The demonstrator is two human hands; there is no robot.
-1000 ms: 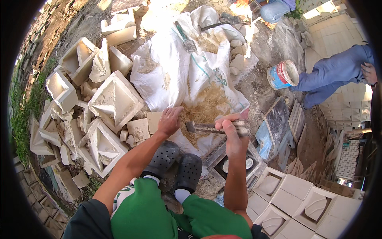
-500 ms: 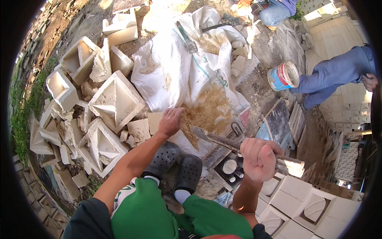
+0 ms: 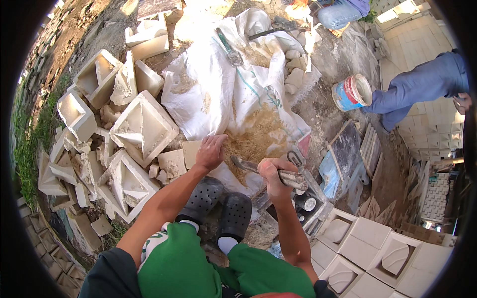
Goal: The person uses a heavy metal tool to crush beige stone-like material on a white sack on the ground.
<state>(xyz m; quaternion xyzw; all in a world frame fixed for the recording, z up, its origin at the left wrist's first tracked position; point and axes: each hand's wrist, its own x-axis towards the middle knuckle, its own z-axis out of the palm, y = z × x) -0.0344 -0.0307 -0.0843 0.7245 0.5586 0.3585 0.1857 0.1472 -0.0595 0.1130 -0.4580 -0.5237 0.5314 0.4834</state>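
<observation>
My left hand (image 3: 210, 151) has its fingers curled at the near edge of a white woven sack (image 3: 198, 116), beside a flat beige block (image 3: 192, 153); what the fingers grip is hidden. My right hand (image 3: 277, 179) is closed round a long, worn blade-like tool (image 3: 293, 180), whose kind I cannot make out. Its dark tip points left over the brown sand (image 3: 258, 131) spread on the sack, a short way from my left hand. A metal loop (image 3: 295, 158) shows just beyond the right hand.
Broken cream moulded blocks (image 3: 144, 129) are heaped at left. A trowel-like tool (image 3: 229, 47) and a hammer (image 3: 273, 33) lie on the sack's far part. A paint bucket (image 3: 353, 93) stands by another person's legs (image 3: 412, 89). Patterned cream tiles (image 3: 367, 238) lie at lower right.
My right hand has moved left and forward, bringing the tool closer to the sand and my left hand. The left hand stays at the sack's edge.
</observation>
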